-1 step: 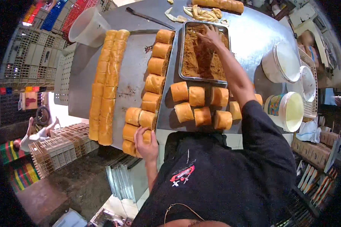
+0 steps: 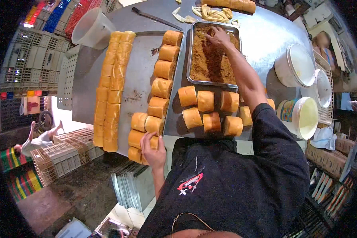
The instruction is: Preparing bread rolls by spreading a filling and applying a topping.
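Note:
My right hand (image 2: 217, 37) reaches into a steel tray (image 2: 238, 79) of brown crumbly mixture (image 2: 200, 59), its fingers apart and bent at the surface. My left hand (image 2: 150, 147) has its fingers curled over a bread roll (image 2: 156, 143) at the near end of a column of rolls (image 2: 162, 88) on a flat sheet pan (image 2: 135, 71). Long joined rows of bread (image 2: 111, 95) lie along the pan's left side. Several separate rolls (image 2: 205, 100) lie on the steel table below the crumb tray, partly hidden by my right forearm.
A translucent tub (image 2: 91, 27), a metal tool (image 2: 154, 20), pale trimmings (image 2: 214, 14) and a loaf (image 2: 228, 6) sit on the steel table (image 2: 87, 79). White buckets (image 2: 289, 67) stand at right. Stacked crates (image 2: 71, 154) and a reclining person (image 2: 39, 142) are at left, another person (image 2: 323, 43) at right.
The fingers of my right hand have shifted slightly in the crumb mixture. Little else differs.

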Demonstrator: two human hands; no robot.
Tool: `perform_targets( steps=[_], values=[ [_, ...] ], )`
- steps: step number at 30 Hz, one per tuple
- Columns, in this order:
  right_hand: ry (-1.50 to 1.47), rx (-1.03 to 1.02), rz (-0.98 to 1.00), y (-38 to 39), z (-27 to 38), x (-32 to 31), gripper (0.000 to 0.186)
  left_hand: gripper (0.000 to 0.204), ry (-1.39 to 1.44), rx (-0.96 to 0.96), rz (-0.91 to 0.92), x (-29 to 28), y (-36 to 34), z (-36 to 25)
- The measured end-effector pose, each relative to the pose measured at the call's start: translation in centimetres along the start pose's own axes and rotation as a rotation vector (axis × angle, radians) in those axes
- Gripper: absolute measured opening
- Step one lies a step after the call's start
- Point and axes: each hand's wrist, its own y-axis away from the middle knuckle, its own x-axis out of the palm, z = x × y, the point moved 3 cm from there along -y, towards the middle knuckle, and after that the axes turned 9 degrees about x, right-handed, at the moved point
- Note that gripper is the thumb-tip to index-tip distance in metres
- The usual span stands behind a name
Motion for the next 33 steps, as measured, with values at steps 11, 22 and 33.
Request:
perform_targets(
  steps=[11,22,33],
  values=[
    [-0.250,-0.294,0.052,6.7,-2.6,-0.6,0.038,0.022,-0.049,-0.041,0.044,1.4,0.1,-1.0],
    [-1.012,0.228,0.578,5.8,-7.4,-1.4,0.038,0.020,0.090,0.043,0.087,1.1,-3.3,1.2],
    [-0.419,-0.110,0.041,5.7,-3.2,-0.3,0.024,0.019,0.149,0.053,0.041,0.8,-4.4,2.0]
  ],
)
